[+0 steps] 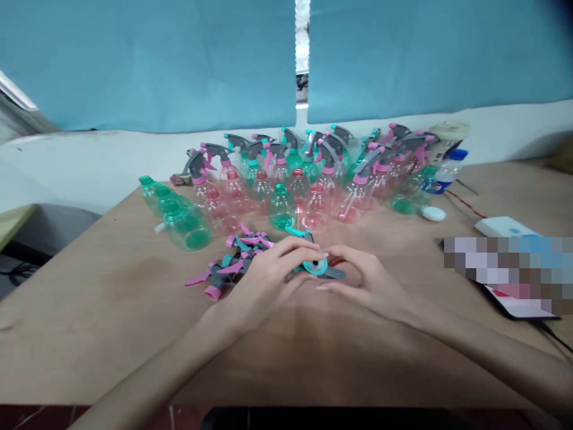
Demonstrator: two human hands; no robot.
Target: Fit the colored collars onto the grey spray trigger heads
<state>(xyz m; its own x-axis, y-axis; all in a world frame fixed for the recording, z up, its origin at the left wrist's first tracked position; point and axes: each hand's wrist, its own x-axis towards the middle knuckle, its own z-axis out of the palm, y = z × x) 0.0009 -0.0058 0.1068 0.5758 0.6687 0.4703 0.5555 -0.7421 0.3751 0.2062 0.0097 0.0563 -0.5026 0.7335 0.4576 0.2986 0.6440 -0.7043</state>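
My left hand is closed on a grey spray trigger head with a teal collar, its round opening facing me. My right hand is close against its right side, thumb and fingers curved apart; whether its fingertips touch the collar is unclear. Behind and left of my left hand lies a pile of loose trigger heads, grey with pink or teal parts, partly hidden by the hand. Just beyond the hands stand an uncapped green bottle and an uncapped pink bottle.
Several bottles with trigger heads fitted stand at the back by the wall. Green bottles stand at the left. To the right are a blue-capped bottle, a white lid, a white box and a partly blurred phone-like device.
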